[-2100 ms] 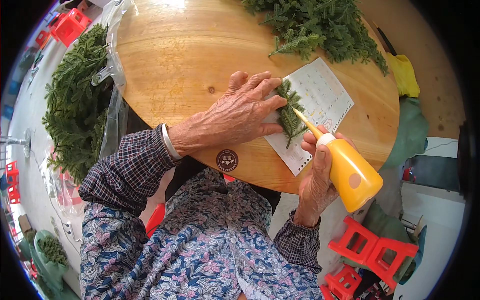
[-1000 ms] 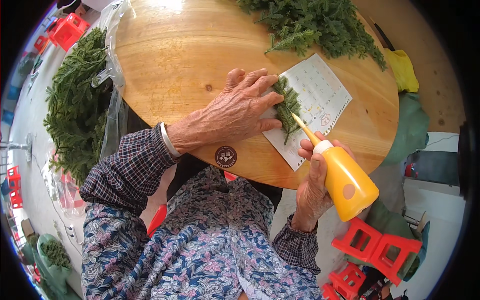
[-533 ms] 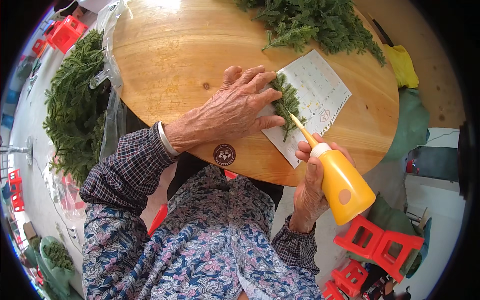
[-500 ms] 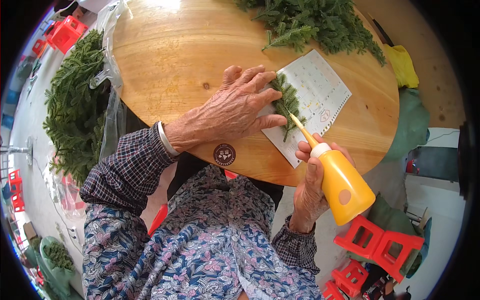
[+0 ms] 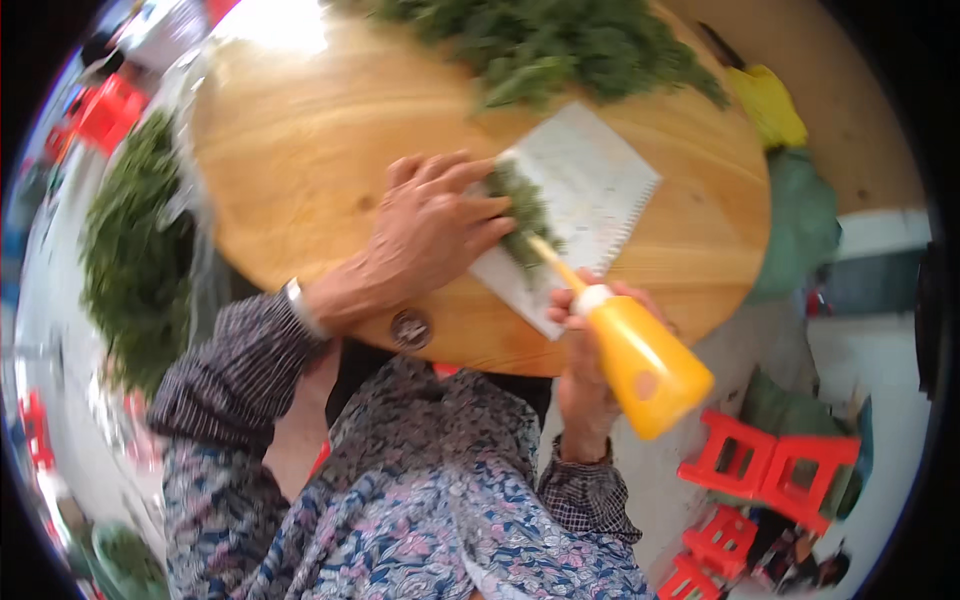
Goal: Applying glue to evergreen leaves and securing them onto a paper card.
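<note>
A small green conifer sprig (image 5: pixel 522 200) lies on a sheet of white paper (image 5: pixel 598 165) with a perforated edge, on the round wooden table (image 5: pixel 320 150). My left hand (image 5: pixel 425 230) reaches over the paper's left side, its fingers spread and their tips touching the sprig. In my right hand (image 5: pixel 585 375) is a yellow squeeze bottle (image 5: pixel 652 368), tilted so that its long thin nozzle points up and left. The nozzle tip meets the lower part of the sprig. Motion blur hides whether anything comes out of it.
More conifer branches (image 5: pixel 560 45) are heaped at the table's far edge. Another green heap (image 5: pixel 135 250) stands at the left, beside clear plastic. Red stools (image 5: pixel 770 460) stand on the floor at the lower right. A yellow bag (image 5: pixel 770 105) and a green sack (image 5: pixel 805 220) are beyond the right edge.
The whole view has shifted, so table, paper and hands sit further left in the picture, now blurred. Both hands keep nearly the same place over the sprig, and the bottle stays in my right hand.
</note>
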`<act>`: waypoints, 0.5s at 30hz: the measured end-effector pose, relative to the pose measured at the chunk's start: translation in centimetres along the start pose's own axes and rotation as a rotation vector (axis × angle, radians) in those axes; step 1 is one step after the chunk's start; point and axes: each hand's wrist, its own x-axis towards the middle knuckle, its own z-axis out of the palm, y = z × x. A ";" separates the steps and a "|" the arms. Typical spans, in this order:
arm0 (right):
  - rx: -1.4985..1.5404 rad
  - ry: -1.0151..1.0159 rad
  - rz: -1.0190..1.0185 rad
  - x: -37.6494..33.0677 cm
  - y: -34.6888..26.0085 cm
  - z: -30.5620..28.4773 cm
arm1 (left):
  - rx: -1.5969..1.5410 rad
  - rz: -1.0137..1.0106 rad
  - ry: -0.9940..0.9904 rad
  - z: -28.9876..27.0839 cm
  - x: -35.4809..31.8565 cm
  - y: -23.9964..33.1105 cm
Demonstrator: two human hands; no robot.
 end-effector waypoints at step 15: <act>-0.248 0.084 -0.348 -2.0 1.5 -0.5 | -0.081 -0.170 -0.213 -0.9 -0.8 2.9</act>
